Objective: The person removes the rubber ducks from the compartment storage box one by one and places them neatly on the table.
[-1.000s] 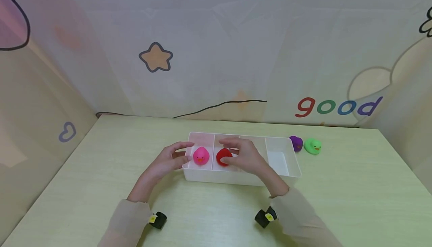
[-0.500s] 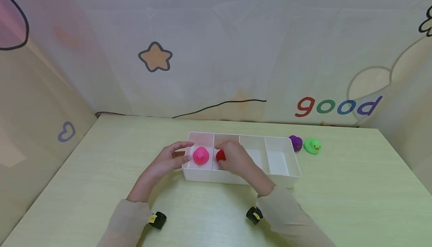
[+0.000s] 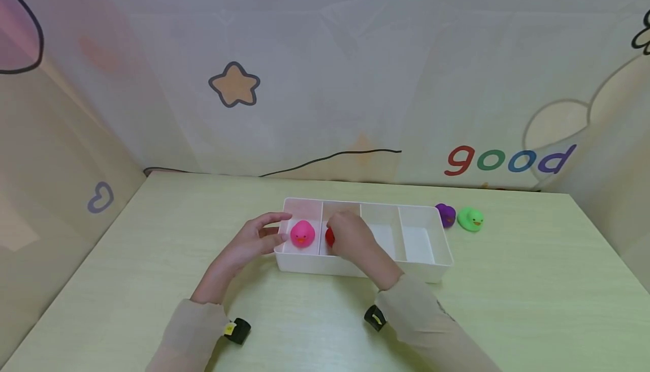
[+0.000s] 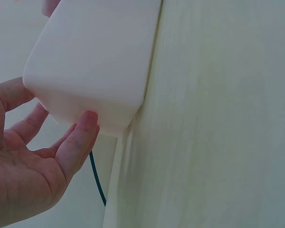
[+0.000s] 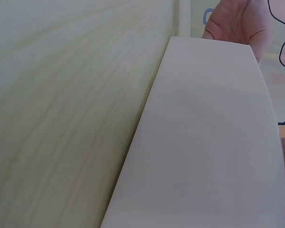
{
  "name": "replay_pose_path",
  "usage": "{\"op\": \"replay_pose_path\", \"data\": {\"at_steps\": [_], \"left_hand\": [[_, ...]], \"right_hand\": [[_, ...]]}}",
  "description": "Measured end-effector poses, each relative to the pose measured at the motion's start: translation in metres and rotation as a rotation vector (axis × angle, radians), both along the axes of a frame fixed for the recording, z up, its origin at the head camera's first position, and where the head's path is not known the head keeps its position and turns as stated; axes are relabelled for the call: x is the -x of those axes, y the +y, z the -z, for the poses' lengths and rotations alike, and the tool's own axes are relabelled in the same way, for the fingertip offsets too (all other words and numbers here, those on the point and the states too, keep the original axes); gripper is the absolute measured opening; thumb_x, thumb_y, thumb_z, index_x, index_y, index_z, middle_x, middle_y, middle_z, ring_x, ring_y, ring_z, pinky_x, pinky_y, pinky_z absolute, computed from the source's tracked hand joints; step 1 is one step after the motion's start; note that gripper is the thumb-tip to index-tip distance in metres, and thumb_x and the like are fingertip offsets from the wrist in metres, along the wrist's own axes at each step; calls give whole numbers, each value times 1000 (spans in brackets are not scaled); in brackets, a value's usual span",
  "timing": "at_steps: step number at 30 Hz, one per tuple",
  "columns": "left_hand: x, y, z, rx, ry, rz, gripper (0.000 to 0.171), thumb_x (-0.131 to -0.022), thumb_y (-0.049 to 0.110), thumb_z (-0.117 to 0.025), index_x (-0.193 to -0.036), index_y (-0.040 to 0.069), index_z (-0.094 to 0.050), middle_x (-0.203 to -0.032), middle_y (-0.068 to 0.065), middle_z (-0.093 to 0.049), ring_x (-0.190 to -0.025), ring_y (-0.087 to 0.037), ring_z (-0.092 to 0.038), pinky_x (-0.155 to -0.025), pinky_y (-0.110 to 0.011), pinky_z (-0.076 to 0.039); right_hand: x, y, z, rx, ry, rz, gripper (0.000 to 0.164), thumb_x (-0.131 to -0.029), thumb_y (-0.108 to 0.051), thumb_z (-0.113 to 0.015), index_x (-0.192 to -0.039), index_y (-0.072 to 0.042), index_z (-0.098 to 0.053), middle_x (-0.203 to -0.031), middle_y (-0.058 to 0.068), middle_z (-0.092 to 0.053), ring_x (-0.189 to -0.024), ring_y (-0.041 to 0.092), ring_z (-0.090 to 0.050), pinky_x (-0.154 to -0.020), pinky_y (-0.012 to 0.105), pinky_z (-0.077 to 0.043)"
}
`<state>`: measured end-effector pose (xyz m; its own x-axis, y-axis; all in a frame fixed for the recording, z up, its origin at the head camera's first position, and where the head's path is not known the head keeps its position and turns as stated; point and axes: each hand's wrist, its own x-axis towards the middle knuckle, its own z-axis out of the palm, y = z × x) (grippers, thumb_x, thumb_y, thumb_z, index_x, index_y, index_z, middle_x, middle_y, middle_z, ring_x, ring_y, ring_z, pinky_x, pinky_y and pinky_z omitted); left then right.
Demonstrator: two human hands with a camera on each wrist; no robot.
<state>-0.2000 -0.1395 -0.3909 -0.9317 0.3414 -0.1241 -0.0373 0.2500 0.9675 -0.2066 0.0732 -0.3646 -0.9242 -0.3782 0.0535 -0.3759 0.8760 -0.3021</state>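
Note:
A white divided box (image 3: 350, 266) stands on the table, a pink rubber duck (image 3: 302, 234) in its leftmost compartment. My left hand (image 3: 260, 236) rests at the box's left end, fingers spread and lightly bent. In the left wrist view, the fingertips (image 4: 89, 118) touch the box's end wall. My right hand (image 3: 352, 239) reaches into the second compartment, its fingers curled round a red rubber duck (image 3: 329, 237) that they mostly cover. The right wrist view shows chiefly the box's outer front wall (image 5: 199, 133); the duck is hidden there.
A purple rubber duck (image 3: 446, 215) and a green rubber duck (image 3: 471, 219) sit on the table (image 3: 533, 281), just right of the box. The two right compartments show bare floors. A printed cloth (image 3: 325, 78) hangs behind the table.
My right hand has moved left and its fingers have closed round the red duck, now mostly hidden. My left hand and the box stay put.

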Motion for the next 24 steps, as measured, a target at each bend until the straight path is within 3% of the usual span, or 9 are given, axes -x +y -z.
{"op": "replay_pose_path", "data": {"at_steps": [10, 18, 24], "left_hand": [[1, 0, 1, -4, 3, -2, 45, -88, 11, -58, -131, 10, -47, -138, -13, -37, -123, -38, -39, -87, -43, -47], [1, 0, 0, 9, -7, -8, 44, -88, 11, -57, -131, 10, -47, -137, -14, -38, -122, -36, -40, -87, -42, -48], [-1, 1, -1, 10, -13, -8, 45, -88, 12, -57, -132, 10, -46, -138, -14, -38, -121, -36, -41, -87, -43, -47]], "right_hand": [[-2, 0, -1, -7, 29, -11, 13, -66, -1, -75, -74, -3, -65, -69, 4, -59, -67, 19, -50, -59, 26, -48], [-7, 7, -7, 184, 3, 9, 22, -66, -7, -77, -84, -6, -66, -83, 3, -61, -83, 20, -53, -65, 29, -52], [-10, 14, -7, 285, 16, -4, 24, -67, -9, -77, -88, -8, -67, -85, 1, -62, -83, 19, -54, -64, 26, -51]]}}
